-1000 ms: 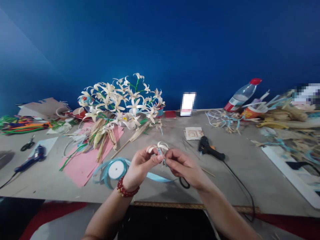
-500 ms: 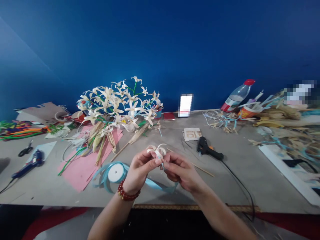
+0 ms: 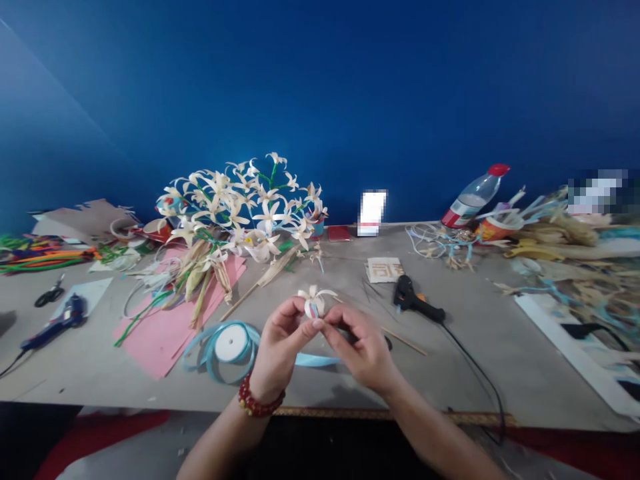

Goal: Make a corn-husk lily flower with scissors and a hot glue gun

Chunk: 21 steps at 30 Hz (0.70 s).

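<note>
Above the table, a small white artificial flower [image 3: 314,303] with curled petals sits between my fingertips. My left hand [image 3: 286,343] is closed in a pinch on it, thumb at its base. My right hand [image 3: 357,347] also pinches at the base, its thumb and index finger meeting the left thumb. A dark thing [image 3: 389,343] shows partly behind the right hand; I cannot tell what it is. Light blue ribbon [image 3: 313,360] passes under the hands, and its spool [image 3: 231,342] lies beside my left wrist.
White flowers on green stems [image 3: 265,210] stand at the back. Pink paper [image 3: 150,347] lies left. A black glue gun [image 3: 417,300] with its cord rests right, near a power strip [image 3: 555,347]. A blue glue gun [image 3: 60,323] lies far left; a tilted bottle [image 3: 470,197] stands back right.
The flower has turned in my fingers, so its petals now arch upward with a bluish and pink strip showing. My right hand has shifted slightly, and the dark thing behind it has come into view.
</note>
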Available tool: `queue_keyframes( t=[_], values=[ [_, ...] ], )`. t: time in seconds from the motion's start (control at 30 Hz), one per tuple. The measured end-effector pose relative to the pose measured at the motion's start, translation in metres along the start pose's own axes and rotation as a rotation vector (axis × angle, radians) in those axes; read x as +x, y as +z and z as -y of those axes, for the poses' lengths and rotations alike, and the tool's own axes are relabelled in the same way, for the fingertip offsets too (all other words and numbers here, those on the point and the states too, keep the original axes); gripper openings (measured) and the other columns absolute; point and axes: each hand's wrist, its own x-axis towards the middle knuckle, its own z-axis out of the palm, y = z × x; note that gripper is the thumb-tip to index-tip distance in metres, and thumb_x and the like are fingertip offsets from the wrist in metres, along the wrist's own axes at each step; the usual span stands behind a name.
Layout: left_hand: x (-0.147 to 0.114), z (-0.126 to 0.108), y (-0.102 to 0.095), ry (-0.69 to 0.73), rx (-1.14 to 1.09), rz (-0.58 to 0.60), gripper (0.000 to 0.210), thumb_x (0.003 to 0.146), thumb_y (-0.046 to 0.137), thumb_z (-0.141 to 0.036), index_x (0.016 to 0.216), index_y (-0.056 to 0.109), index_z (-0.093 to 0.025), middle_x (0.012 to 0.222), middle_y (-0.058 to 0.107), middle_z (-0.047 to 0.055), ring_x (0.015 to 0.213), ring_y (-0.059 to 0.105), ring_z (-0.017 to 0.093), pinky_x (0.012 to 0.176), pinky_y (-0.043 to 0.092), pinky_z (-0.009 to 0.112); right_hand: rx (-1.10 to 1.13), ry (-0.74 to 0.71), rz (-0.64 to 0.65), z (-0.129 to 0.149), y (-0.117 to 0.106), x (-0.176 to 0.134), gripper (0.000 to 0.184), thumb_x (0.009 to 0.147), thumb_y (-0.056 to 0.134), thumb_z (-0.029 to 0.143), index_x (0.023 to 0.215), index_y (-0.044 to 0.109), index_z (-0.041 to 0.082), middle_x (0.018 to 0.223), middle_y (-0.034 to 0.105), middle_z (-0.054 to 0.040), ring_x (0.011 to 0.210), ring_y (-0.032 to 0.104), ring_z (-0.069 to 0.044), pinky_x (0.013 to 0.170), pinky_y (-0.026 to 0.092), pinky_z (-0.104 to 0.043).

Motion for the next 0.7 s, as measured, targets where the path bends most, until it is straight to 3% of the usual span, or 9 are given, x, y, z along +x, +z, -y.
queue_keyframes(
  t=[0.13, 0.3, 0.53, 0.7],
  values=[
    [-0.001, -0.004, -0.004, 0.018, 0.127, -0.013, 0.011, 0.079, 0.078, -0.025, 0.082, 0.070, -0.018, 0.082, 0.063, 0.001, 0.082, 0.055, 0.015, 0.081, 0.044, 0.026, -0.029, 0.017, 0.058, 0.004, -0.005, 0.002, 0.023, 0.091, 0.061, 0.033, 0.073, 0.058, 0.020, 0.065, 0.053, 0.0022, 0.058, 0.046, -0.012, 0.054, 0.035, -0.024],
    [-0.001, -0.010, -0.004, -0.029, 0.077, 0.019, 0.016, 0.076, 0.079, -0.026, 0.073, 0.067, -0.016, 0.078, 0.062, 0.001, 0.078, 0.053, 0.015, 0.076, 0.043, 0.026, 0.171, 0.232, 0.248, 0.007, -0.019, 0.010, 0.028, 0.087, 0.066, 0.041, 0.071, 0.056, 0.020, 0.060, 0.053, 0.0041, 0.055, 0.046, -0.010, 0.052, 0.036, -0.022],
    [-0.001, -0.011, -0.001, -0.055, -0.030, 0.122, 0.015, 0.077, 0.078, -0.028, 0.075, 0.069, -0.016, 0.076, 0.061, 0.003, 0.074, 0.052, 0.015, 0.073, 0.043, 0.027, 0.506, 0.399, 0.346, 0.003, -0.017, 0.013, 0.034, 0.081, 0.073, 0.045, 0.071, 0.055, 0.019, 0.049, 0.047, 0.0087, 0.039, 0.026, -0.004, 0.038, 0.015, -0.019],
    [-0.001, -0.014, -0.001, -0.053, -0.044, 0.158, 0.015, 0.078, 0.077, -0.027, 0.074, 0.068, -0.016, 0.076, 0.059, 0.002, 0.069, 0.051, 0.014, 0.067, 0.042, 0.027, 0.671, 0.500, 0.345, -0.002, -0.012, 0.009, 0.035, 0.075, 0.079, 0.045, 0.072, 0.057, 0.017, 0.048, 0.041, 0.0105, 0.039, 0.023, -0.002, 0.036, 0.012, -0.018]
  ],
)
